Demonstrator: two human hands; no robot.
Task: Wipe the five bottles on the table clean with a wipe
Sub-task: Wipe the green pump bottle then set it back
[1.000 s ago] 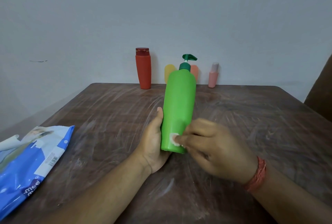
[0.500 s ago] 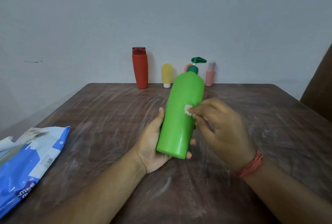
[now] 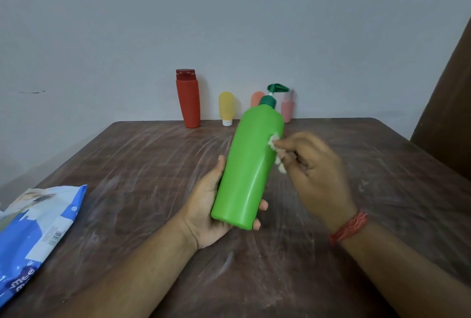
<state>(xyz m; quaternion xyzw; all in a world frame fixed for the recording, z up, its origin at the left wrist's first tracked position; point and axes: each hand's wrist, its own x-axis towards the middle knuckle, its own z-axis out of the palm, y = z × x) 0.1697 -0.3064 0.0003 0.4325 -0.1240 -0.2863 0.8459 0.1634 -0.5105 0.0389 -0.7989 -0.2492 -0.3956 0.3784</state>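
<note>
Over the table's middle: the task's thing is held clear of the top, between both hands.
Table [image 3: 127,164]: dark brown, smeared with pale streaks, its far edge against the wall.
Wipe pack [image 3: 33,231]: blue and white, lying flat at the near left edge of the table.
Green bottle [image 3: 248,167]: long axis nearly upright, tilted so the top leans away and to the right; base low, near the viewer.
Pump head [image 3: 276,88]: dark green, spout pointing right.
Left hand [image 3: 206,213]: wrapped round the bottle's lower part, thumb up the left side, fingertips showing at the right of the base.
Right hand [image 3: 313,172]: fingers curled, pinching the wipe against the bottle's upper right side; a red thread band sits on the wrist.
Red bottle [image 3: 188,101]: upright at the far edge, leftmost of the row.
Yellow bottle [image 3: 226,107]: standing cap down, right of the red one.
Orange bottle [image 3: 256,98]: mostly hidden behind the green bottle.
Pink bottle [image 3: 288,108]: upright, rightmost, partly hidden by the pump.
Wipe [image 3: 274,140]: small, white, crumpled.
</note>
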